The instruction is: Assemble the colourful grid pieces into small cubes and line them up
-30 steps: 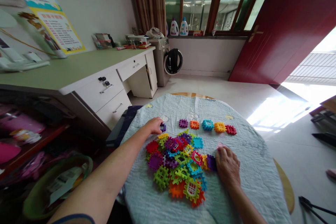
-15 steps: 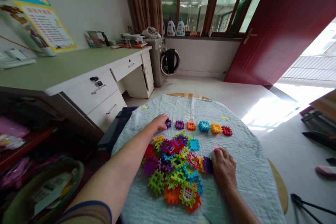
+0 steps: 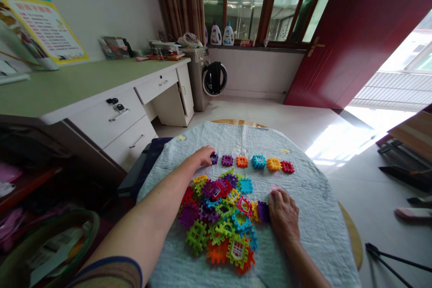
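My left hand is closed round a dark purple building block at the left end of a row on the cloth. To its right in that row lie a purple block, an orange block, a blue stack, a yellow block and a red block. Palm down on the cloth, my right hand lies with its fingers stretched forward, beside a dark purple block at the edge of a mixed pile of interlocking blocks.
A pale blue cloth covers the round table. On the left stands a long desk with drawers, then a washing machine with its door open. A red door and a black stand are on the right.
The whole view has shifted slightly, so everything sits a little further left. Both hands keep their places against the blocks, and the row and pile look the same.
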`<state>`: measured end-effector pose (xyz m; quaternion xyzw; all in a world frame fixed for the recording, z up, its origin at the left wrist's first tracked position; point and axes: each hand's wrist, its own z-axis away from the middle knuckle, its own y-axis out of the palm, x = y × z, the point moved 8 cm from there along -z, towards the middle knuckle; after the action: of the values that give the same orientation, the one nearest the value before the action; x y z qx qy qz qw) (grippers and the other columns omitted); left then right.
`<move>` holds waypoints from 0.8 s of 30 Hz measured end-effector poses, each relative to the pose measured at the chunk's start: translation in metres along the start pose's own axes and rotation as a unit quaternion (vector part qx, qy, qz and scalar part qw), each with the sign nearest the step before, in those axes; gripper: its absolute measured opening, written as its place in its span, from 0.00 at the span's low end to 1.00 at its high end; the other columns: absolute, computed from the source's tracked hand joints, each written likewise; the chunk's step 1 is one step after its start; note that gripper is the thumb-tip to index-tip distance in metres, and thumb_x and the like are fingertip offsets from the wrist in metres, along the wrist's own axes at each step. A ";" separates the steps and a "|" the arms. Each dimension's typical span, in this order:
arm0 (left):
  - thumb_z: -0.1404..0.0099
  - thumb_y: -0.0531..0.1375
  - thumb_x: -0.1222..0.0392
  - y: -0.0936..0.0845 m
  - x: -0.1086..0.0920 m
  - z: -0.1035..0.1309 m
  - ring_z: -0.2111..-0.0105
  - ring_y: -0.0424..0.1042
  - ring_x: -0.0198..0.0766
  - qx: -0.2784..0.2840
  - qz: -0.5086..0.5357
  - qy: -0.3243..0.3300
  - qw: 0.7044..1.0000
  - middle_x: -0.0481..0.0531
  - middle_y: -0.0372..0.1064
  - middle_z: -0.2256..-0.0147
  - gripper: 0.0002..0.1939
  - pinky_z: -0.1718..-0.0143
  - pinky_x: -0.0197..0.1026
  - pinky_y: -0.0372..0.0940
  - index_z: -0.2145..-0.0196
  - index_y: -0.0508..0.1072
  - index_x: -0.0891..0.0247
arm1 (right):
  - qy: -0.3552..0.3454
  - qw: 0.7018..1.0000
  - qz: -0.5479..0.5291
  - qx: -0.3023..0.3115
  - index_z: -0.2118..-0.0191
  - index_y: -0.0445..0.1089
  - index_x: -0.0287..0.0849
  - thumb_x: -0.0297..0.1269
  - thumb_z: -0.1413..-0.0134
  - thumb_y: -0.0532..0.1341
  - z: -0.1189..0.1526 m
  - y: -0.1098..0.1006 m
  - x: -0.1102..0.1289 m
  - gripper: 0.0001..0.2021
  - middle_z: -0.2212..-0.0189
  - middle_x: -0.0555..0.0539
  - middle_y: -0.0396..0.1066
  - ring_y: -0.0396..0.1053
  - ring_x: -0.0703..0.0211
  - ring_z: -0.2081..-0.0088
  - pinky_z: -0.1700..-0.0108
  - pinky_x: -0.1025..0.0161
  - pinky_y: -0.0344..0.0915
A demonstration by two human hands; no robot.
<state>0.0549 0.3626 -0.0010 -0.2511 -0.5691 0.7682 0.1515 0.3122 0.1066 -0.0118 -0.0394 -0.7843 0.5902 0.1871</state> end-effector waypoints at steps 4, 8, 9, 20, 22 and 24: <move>0.56 0.63 0.64 0.001 0.002 -0.001 0.54 0.68 0.49 0.007 0.000 -0.008 1.000 0.55 0.67 0.54 0.25 0.52 0.43 0.65 0.57 0.73 0.62 | -0.004 1.000 -0.001 -0.007 0.47 0.65 0.47 0.37 0.37 0.50 0.000 0.000 0.000 0.15 0.45 0.46 0.65 0.62 0.51 0.47 0.48 0.56 0.56; 0.57 0.64 0.65 0.000 0.002 0.000 0.53 0.68 0.50 0.004 0.008 -0.016 1.000 0.56 0.67 0.53 0.26 0.52 0.43 0.65 0.56 0.73 0.63 | -0.009 1.000 -0.007 -0.012 0.47 0.65 0.47 0.37 0.38 0.50 0.000 0.002 -0.002 0.15 0.45 0.45 0.65 0.63 0.51 0.48 0.48 0.55 0.56; 0.57 0.64 0.65 0.000 0.002 0.001 0.52 0.68 0.51 0.002 0.011 -0.019 1.000 0.58 0.67 0.52 0.28 0.52 0.44 0.65 0.54 0.73 0.64 | -0.010 1.000 -0.009 -0.012 0.47 0.65 0.47 0.37 0.38 0.50 0.000 0.004 -0.002 0.15 0.45 0.45 0.65 0.63 0.51 0.47 0.48 0.55 0.56; 0.49 0.63 0.62 -0.014 -0.013 0.054 0.42 0.59 0.52 -0.134 0.067 -0.003 0.989 0.63 0.56 0.41 0.37 0.38 0.49 0.53 0.41 0.61 0.65 | 0.006 0.995 -0.097 -0.026 0.57 0.69 0.44 0.33 0.43 0.49 0.001 0.003 -0.012 0.14 0.48 0.44 0.66 0.61 0.50 0.48 0.47 0.54 0.55; 0.48 0.63 0.61 -0.011 -0.027 0.074 0.43 0.61 0.51 -0.158 0.093 0.038 0.982 0.61 0.61 0.44 0.31 0.38 0.50 0.54 0.45 0.66 0.64 | -0.001 0.994 -0.106 -0.023 0.61 0.70 0.45 0.33 0.45 0.50 0.001 0.002 -0.011 0.12 0.50 0.45 0.67 0.62 0.51 0.49 0.48 0.54 0.55; 0.44 0.61 0.59 -0.003 -0.043 0.093 0.43 0.61 0.50 -0.150 0.113 0.068 0.980 0.61 0.63 0.46 0.25 0.39 0.50 0.55 0.48 0.69 0.64 | -0.013 0.994 -0.111 -0.017 0.65 0.71 0.46 0.34 0.45 0.50 0.001 0.001 -0.009 0.11 0.53 0.47 0.69 0.62 0.51 0.50 0.48 0.54 0.54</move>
<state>0.0382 0.2675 0.0320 -0.3853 -0.6339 0.6677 0.0623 0.3205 0.1038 -0.0155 0.0522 -0.7958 0.5532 0.2407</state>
